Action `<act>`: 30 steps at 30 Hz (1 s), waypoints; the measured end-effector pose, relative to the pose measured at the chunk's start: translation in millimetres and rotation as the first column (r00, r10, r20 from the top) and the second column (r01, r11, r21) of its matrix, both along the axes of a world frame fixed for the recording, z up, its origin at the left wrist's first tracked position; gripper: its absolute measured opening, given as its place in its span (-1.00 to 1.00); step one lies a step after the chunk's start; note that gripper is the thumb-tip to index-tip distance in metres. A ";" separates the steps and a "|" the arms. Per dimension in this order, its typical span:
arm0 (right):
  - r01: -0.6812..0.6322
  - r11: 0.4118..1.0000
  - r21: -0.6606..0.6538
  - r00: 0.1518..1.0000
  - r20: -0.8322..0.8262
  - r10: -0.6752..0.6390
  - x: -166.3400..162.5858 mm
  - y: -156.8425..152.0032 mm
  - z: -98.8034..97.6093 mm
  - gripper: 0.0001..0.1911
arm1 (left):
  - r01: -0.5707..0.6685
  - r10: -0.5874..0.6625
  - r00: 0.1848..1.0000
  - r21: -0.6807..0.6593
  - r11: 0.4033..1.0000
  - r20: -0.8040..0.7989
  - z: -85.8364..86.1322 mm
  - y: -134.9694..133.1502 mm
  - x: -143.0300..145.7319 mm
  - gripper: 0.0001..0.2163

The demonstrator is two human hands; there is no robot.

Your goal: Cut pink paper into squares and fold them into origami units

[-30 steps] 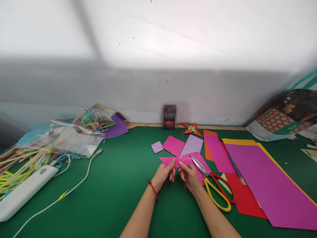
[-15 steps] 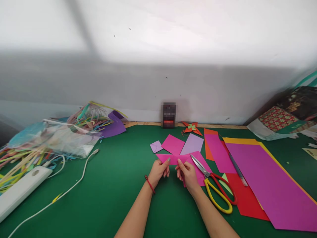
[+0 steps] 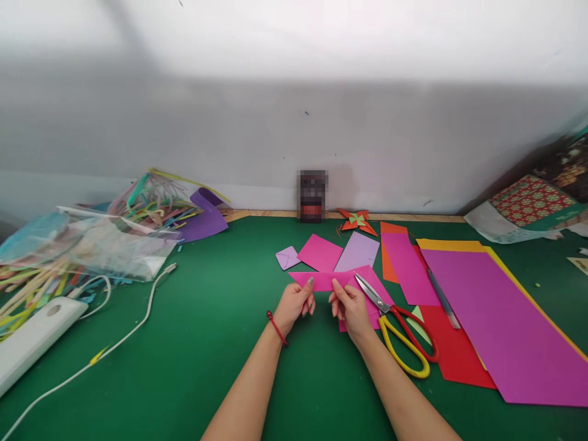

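Note:
Both hands pinch a folded strip of pink paper (image 3: 321,280) just above the green mat (image 3: 220,343). My left hand (image 3: 296,304), with a red cord at the wrist, grips the strip's left half, thumb on top. My right hand (image 3: 351,309) grips its right half with fingers curled under it. Under the right hand lies another pink sheet (image 3: 372,294). Scissors (image 3: 395,334) with one yellow and one red handle lie just right of my right hand, blades pointing toward the strip.
Pink (image 3: 320,252), lilac (image 3: 357,251) and small lilac (image 3: 287,257) pieces lie beyond the hands. Large magenta (image 3: 500,324), red, orange and yellow sheets spread right. A folded orange star (image 3: 357,222) and dark box (image 3: 312,196) stand by the wall. Paper strips, plastic bag (image 3: 92,245), white device (image 3: 32,337) and cable sit left.
The view has tilted slightly, so everything sits a little higher in the frame. Both hands keep the same grip on the pink strip.

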State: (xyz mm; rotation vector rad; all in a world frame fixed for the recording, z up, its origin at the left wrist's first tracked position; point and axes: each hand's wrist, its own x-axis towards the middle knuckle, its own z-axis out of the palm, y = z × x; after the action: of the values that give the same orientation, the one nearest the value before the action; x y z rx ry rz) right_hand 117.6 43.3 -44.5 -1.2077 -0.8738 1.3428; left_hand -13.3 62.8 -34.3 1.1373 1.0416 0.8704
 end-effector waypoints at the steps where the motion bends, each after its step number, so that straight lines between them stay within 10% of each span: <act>1: -0.002 1.000 -0.004 1.000 -0.002 0.002 0.2 -0.1 0.4 -0.54 | 0.000 0.000 1.000 0.000 1.000 0.006 0.5 -0.2 0.5 -0.41; 30: -0.099 0.995 -0.020 0.991 0.093 0.100 -0.8 0.9 4.3 -0.57 | -0.132 0.130 0.987 0.012 0.991 0.092 6.1 -1.3 5.2 -0.77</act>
State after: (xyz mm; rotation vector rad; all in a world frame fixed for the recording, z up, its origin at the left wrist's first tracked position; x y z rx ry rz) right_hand 116.8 44.1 -40.2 -1.2616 -1.0035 1.3830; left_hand -8.1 61.5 -28.3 1.0428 1.0434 1.0283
